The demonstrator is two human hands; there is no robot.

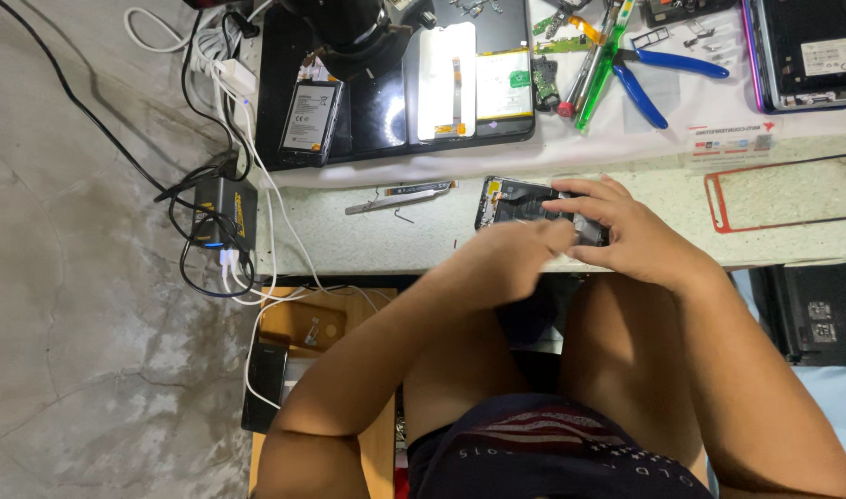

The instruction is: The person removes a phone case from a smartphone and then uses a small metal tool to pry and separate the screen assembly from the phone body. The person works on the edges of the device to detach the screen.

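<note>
I see the phone lying flat on the pale speckled bench, close to its near edge, opened up so its dark inner frame faces me. It is a slim black rectangle with small metal parts showing along the top. My right hand lies over the phone's right end, fingers spread and pressed down on it, pinning rather than clasping it. My left hand sits at the phone's near edge, fingers curled; it is blurred, so I cannot tell whether it pinches anything or only touches the frame.

Left of the phone lie a thin metal strip with a flat cable end and a tiny bent wire. Right of the phone, well apart, a red rectangular frame lies flat on the bench. Beyond the phone a black mat holds a battery, a white screen panel and a second yellowish cell. Beyond and right of the phone are blue-handled pliers, a green tool and another opened phone with a purple rim.

Far left of the phone a black charger box hangs at the bench end in a tangle of white and black cables over the grey concrete floor. Nearer than the phone, my bare knees fill the view, hiding the bench's underside.
</note>
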